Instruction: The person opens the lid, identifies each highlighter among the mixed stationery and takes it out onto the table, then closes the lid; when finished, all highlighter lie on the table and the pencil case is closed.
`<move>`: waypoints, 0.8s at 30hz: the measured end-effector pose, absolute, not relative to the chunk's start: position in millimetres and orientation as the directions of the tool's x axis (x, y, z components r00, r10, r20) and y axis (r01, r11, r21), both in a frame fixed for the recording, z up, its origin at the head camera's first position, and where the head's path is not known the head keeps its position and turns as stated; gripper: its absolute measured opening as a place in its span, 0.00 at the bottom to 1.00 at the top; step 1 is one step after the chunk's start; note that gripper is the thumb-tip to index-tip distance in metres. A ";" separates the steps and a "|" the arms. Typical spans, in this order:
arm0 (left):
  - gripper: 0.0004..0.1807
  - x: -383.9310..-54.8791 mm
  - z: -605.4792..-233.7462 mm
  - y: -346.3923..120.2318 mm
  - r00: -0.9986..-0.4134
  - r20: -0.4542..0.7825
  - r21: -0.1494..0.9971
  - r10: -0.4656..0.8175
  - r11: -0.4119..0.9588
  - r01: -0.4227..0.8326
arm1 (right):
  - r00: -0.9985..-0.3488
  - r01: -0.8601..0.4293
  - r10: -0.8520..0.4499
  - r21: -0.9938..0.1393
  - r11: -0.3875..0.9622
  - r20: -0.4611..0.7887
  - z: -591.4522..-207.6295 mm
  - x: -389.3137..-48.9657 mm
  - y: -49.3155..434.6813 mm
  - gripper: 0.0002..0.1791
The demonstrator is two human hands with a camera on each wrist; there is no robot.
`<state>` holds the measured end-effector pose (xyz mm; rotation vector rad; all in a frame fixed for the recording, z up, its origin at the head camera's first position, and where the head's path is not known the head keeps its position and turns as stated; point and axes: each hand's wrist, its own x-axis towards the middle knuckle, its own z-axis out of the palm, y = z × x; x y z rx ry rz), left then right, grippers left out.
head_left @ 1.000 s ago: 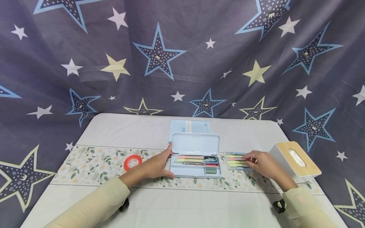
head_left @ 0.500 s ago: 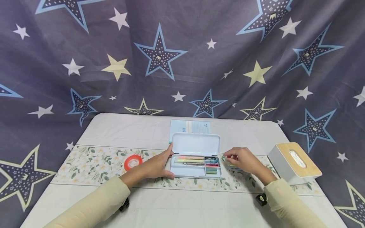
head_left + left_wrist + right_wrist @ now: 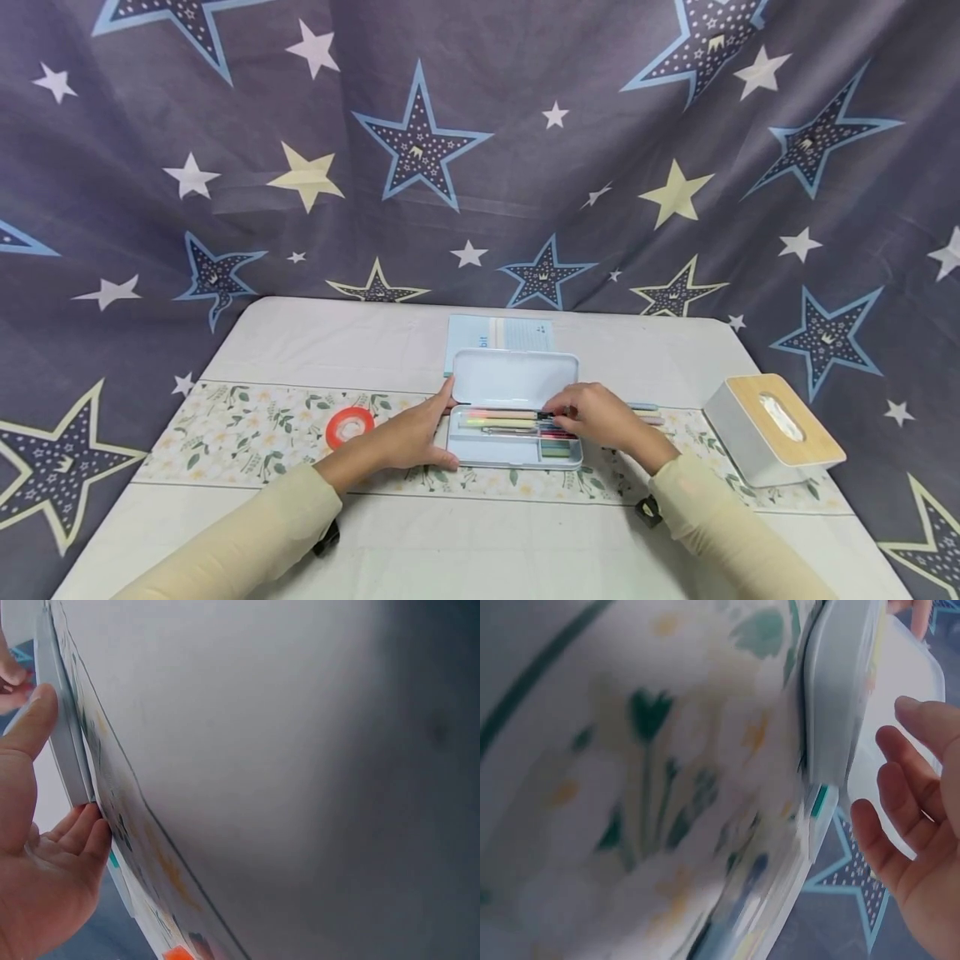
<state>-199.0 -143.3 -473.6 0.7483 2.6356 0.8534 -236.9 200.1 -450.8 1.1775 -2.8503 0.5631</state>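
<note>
A pale blue pencil case [image 3: 491,454] lies on the floral runner with its lid [image 3: 516,377] raised. Inside are several pens [image 3: 498,423] and a green block [image 3: 556,448] in the front right compartment. My left hand [image 3: 408,435] grips the case's left end, thumb along the front wall and fingers at the back corner, as the left wrist view shows. My right hand [image 3: 600,417] is over the case's right end, covering some pen ends. In the right wrist view its fingers [image 3: 892,799] are loosely bent and apart, with nothing visible between them.
More pens [image 3: 645,407] lie on the runner right of the case, partly behind my right hand. A tissue box [image 3: 776,425] with a wooden top stands at far right. A red tape roll [image 3: 349,428] lies at left, and a light blue notebook [image 3: 517,333] behind the case.
My right hand has moved left from the loose pens on the runner to the right end of the pencil case. My left hand and the case stay in place.
</note>
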 end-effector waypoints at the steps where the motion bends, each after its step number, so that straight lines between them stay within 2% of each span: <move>1: 0.75 -198.9 -473.7 -143.3 -0.829 -0.096 0.605 0.550 0.694 0.391 | -0.710 -0.691 -0.691 -0.319 0.648 0.134 -451.0 -237.4 196.9 0.10; 4: 0.75 -198.8 -473.7 -143.3 -0.829 -0.100 0.602 0.551 0.696 0.390 | -0.689 -0.711 -0.714 -0.312 0.630 0.128 -452.9 -238.4 188.8 0.09; 24: 0.75 -199.7 -474.0 -143.5 -0.827 -0.092 0.604 0.555 0.692 0.397 | -0.675 -0.732 -0.720 -0.268 0.626 0.160 -460.1 -239.4 165.2 0.07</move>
